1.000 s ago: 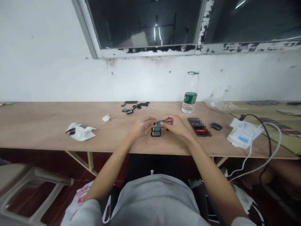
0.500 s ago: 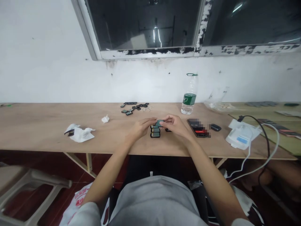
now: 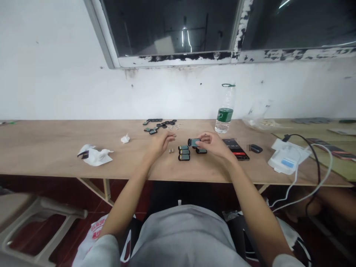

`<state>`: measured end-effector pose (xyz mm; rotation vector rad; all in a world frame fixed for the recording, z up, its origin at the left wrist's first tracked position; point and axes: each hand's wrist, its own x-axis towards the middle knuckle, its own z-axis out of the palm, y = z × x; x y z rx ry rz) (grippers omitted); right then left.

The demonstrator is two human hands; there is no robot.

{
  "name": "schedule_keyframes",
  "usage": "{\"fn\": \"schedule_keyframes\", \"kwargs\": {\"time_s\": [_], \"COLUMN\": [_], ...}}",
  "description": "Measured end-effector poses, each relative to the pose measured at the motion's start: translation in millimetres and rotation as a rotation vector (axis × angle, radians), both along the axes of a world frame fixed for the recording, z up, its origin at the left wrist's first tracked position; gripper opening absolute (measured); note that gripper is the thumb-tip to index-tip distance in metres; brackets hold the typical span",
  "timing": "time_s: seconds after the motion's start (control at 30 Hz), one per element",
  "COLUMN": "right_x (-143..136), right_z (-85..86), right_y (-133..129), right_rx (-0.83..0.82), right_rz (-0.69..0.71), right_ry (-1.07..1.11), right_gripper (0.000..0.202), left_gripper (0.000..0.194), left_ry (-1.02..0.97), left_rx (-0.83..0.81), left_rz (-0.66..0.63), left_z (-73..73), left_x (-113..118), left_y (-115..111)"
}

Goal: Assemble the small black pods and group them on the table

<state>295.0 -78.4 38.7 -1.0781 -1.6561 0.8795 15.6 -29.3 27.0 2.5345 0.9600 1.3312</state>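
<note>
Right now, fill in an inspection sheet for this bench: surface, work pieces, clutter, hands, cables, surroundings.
Surface: wooden table, pale brown.
Work pieces: column of three dark-edged modules, another module to its right; two small metallic bits to its left; scattered dark pieces farther back.
Clutter: crumpled tissues, bottle with some liquid, lit phone, clear plastic bag.
Hands: right pinches a dark-edged module; left has fingers curled, contents hidden.
Cables: black cable and white cable looping past the front edge, at right.
Surroundings: white wall, window with flaking frame, plastic stool.
</note>
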Motion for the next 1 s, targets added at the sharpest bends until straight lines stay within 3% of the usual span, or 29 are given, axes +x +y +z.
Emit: {"fn": "schedule_keyframes", "kwargs": {"time_s": [0.17, 0.3, 0.43, 0.53, 0.7, 0.83, 1.0], "right_x": [30.6, 40.4, 39.8, 37.7, 38.9, 42.3, 34.4], "right_z": [-5.8, -12.8, -17.5, -18.5, -24.6, -29.6, -18.4], "right_y": [10.3, 17.8, 21.2, 21.2, 24.3, 27.3, 16.1], "right_rx": [-0.099, -0.216, -0.228, -0.273, -0.341, -0.299, -0.147], "right_rz": [-0.056, 0.001, 0.037, 0.035, 0.039, 0.025, -0.063], "right_ry": [-0.255, -0.375, -0.373, -0.328, -0.266, -0.383, -0.587], "right_gripper": [0.026, 0.024, 0.023, 0.025, 0.035, 0.035, 0.018], "left_gripper": [0.021, 0.018, 0.021, 0.027, 0.027, 0.032, 0.035], "left_ry": [0.007, 0.186, 0.310, 0.372, 0.447, 0.444, 0.394], "left_rx": [-0.110, -0.257, -0.443, -0.516, -0.522, -0.487, -0.404], "left_rz": [0.126, 0.139, 0.097, 0.134, 0.198, 0.163, 0.170], "left_z": [-7.5, -16.3, -17.3, -16.0, -19.2, -22.9, -7.9], "left_x": [-14.4, -25.1, -32.5, -34.2, -31.3, -29.7, -32.1], "left_y": [22.7, 33.1, 33.2, 32.6, 33.5, 34.7, 28.8]}}
